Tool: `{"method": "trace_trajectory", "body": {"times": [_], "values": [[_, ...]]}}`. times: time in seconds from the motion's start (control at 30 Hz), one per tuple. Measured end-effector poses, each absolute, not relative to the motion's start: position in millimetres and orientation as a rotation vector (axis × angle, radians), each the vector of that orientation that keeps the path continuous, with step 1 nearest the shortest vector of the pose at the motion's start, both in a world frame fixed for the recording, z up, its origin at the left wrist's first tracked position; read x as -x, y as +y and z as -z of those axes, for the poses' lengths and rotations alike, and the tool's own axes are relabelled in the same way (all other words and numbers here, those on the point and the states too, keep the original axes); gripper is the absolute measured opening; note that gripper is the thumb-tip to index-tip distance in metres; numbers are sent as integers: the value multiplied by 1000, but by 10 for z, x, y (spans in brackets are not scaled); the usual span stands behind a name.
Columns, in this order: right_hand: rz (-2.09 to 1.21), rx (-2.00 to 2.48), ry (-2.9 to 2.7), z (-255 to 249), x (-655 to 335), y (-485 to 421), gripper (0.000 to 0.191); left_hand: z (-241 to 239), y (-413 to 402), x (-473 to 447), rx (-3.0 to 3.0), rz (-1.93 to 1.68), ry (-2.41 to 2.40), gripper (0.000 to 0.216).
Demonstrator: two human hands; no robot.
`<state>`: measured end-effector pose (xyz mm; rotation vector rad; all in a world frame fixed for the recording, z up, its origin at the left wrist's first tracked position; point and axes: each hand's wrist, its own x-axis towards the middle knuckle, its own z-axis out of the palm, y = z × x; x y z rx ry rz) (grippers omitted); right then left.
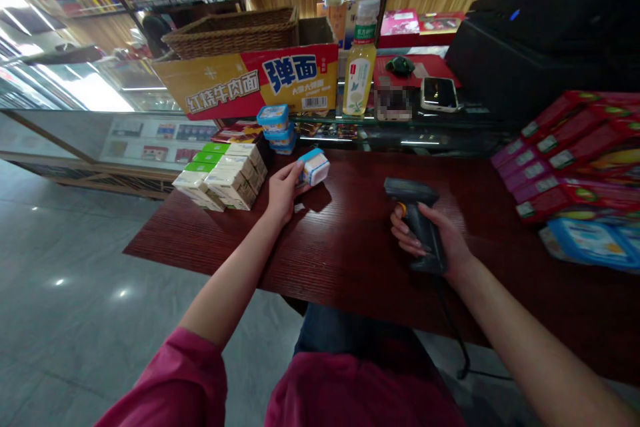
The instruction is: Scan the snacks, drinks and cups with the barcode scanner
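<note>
My left hand (286,192) is closed on a small white plastic tub with a blue lid (315,167), tilted on its side just above the dark red wooden counter (330,240). My right hand (425,233) grips the handle of a black barcode scanner (413,190), its head turned left toward the tub. From the scanner a black cable (453,327) runs down past the counter's edge. Behind my left hand, similar blue-lidded tubs (276,127) stand in a stack. Small white and green cartons (225,173) are grouped left of that hand.
At the right lie stacked red and purple boxes (565,153) and more blue-lidded tubs (595,240). Along the back stand a printed cardboard box (255,83), a wicker basket (235,33), a drink bottle (360,67), a phone (439,93) and a black machine (515,53).
</note>
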<state>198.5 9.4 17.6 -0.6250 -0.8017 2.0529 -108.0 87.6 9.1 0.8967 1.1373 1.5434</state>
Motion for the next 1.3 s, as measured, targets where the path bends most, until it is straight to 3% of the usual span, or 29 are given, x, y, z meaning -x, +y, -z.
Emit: {"method": "trace_trajectory", "body": {"times": [0.13,0.33,1.3], "values": [[-2102,544,-821,-150,-1991,50,29,-111,693,839,-816,-1349,842,53],[-2175,397,-765,-123,-1994,22,30,-156,625,818,-760,-1182,774,39],[-2164,349,-755,-82,-2180,-82,31,-187,559,823,-865,-1119,734,37]]}}
